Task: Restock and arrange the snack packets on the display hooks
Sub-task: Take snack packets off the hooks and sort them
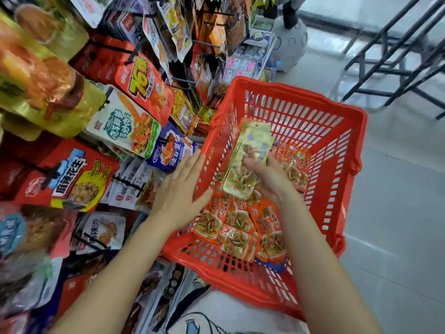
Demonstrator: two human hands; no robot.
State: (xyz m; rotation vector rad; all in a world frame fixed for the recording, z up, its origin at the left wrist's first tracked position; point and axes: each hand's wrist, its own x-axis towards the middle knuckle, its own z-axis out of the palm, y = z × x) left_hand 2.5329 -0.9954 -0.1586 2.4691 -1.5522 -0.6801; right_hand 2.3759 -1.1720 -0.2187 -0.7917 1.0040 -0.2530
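A display rack hung with rows of snack packets on black hooks is seen filling the space to the left of the red basket, which serves as the landmark here. Pale floor is shown to the right of the basket, and dark metal frames are seen beyond its far right corner. On the bottom of the basket a loose pile of orange snack packets is spread, mostly toward its near side, with a few more against its right wall. Above that pile, inside the basket, a yellow snack packet is held lengthwise by the right hand, whose fingers are curled under it with the thumb pressed on its front. The left hand is held over the basket's left rim, its fingers straight and together, with nothing gripped; whether the rim is touched cannot be told. Just left of the basket, a blue-and-white packet is hung low on the rack.
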